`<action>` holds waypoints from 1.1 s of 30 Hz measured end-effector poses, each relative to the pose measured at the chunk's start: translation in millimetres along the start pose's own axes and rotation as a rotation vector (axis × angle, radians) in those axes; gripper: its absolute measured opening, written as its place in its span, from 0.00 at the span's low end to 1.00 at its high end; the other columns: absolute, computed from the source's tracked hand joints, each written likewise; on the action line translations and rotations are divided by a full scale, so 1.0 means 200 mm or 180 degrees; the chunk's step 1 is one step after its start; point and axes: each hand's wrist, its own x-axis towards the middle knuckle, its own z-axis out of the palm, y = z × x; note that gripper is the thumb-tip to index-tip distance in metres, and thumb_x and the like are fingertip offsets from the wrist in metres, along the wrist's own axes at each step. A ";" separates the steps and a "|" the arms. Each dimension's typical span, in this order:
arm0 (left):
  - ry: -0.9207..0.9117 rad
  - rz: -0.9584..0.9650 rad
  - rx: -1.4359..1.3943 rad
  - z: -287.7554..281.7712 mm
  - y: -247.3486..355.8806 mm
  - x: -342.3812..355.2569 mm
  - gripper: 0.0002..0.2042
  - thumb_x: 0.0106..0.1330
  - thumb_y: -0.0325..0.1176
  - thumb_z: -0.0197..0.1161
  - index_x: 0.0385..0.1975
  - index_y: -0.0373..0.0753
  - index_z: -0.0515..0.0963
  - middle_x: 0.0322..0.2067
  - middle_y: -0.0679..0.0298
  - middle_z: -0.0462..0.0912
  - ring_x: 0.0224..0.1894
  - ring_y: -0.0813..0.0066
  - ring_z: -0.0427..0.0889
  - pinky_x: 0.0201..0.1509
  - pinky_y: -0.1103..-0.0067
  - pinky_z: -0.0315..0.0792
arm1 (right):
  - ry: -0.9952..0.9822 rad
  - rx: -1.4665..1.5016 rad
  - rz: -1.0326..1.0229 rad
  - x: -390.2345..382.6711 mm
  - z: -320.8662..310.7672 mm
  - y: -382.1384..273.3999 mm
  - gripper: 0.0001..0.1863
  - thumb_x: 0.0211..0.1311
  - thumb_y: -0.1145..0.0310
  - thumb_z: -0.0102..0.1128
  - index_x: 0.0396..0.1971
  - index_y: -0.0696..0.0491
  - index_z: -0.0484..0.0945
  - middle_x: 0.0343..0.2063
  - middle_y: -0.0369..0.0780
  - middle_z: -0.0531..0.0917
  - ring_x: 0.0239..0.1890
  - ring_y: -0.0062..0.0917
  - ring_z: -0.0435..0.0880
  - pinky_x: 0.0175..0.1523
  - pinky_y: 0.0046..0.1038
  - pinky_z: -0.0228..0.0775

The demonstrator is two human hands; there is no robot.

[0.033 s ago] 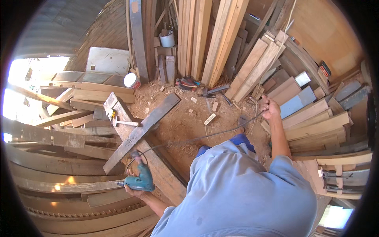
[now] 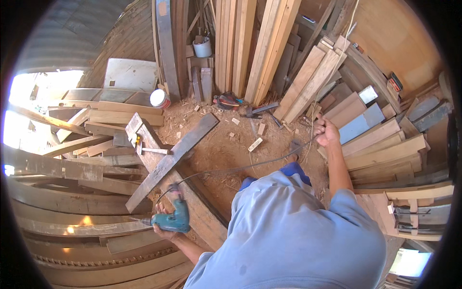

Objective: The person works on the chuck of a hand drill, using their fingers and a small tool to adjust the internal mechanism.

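A teal power drill (image 2: 174, 219) lies in my left hand (image 2: 165, 233), whose fingers wrap round its body, with the bit pointing left. From the drill's handle a dark cord (image 2: 231, 169) runs across to my right hand (image 2: 327, 131), which is closed on it at the right. Just beyond the drill a dark, weathered board (image 2: 173, 161) lies crosswise over a thick wooden beam (image 2: 199, 203). On the beam's far end rest a try square (image 2: 153, 151) and a small yellow tape measure (image 2: 138, 139).
A hammer (image 2: 278, 120) and other tools (image 2: 227, 101) lie on the sawdust-covered floor (image 2: 216, 139) among wood scraps. Stacked planks (image 2: 96, 202) fill the left side; more lumber (image 2: 385, 144) is piled at right. Tall boards (image 2: 233, 48) stand at the back, near a white bucket (image 2: 160, 98).
The drill has shifted very slightly to the right in my left hand. My right hand has moved a little to the left with the cord, which sags slightly more.
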 end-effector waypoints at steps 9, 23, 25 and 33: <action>-0.0807 -0.0588 0.0257 0.22 -0.49 0.21 0.36 0.56 0.43 0.70 0.64 0.33 0.67 0.69 0.42 0.60 0.70 0.37 0.61 0.67 0.56 0.71 | -0.2131 -0.0860 0.0799 -0.28 0.81 0.42 0.14 0.70 0.60 0.58 0.45 0.56 0.82 0.42 0.43 0.85 0.49 0.31 0.83 0.58 0.37 0.73; 0.1130 -0.1314 0.1634 -0.37 -0.23 -0.13 0.24 0.54 0.34 0.73 0.49 0.32 0.75 0.37 0.54 0.85 0.38 0.60 0.87 0.44 0.60 0.84 | -0.0093 -0.0994 0.0836 0.12 0.16 0.48 0.10 0.69 0.58 0.58 0.31 0.47 0.77 0.34 0.33 0.83 0.36 0.23 0.79 0.44 0.31 0.74; 0.1259 -0.1522 0.2193 -0.44 -0.15 -0.16 0.23 0.53 0.33 0.75 0.48 0.34 0.76 0.35 0.57 0.84 0.36 0.64 0.86 0.42 0.62 0.83 | 0.0223 -0.1165 0.0721 0.13 0.15 0.48 0.10 0.69 0.58 0.58 0.30 0.47 0.76 0.34 0.32 0.83 0.37 0.23 0.80 0.44 0.32 0.74; 0.1104 -0.2136 0.4370 -0.59 -0.15 -0.06 0.26 0.44 0.35 0.79 0.44 0.37 0.77 0.32 0.64 0.81 0.32 0.68 0.82 0.39 0.70 0.78 | -0.0093 -0.1612 0.0787 0.20 0.24 0.49 0.09 0.69 0.61 0.56 0.32 0.50 0.77 0.33 0.36 0.83 0.35 0.24 0.81 0.43 0.32 0.77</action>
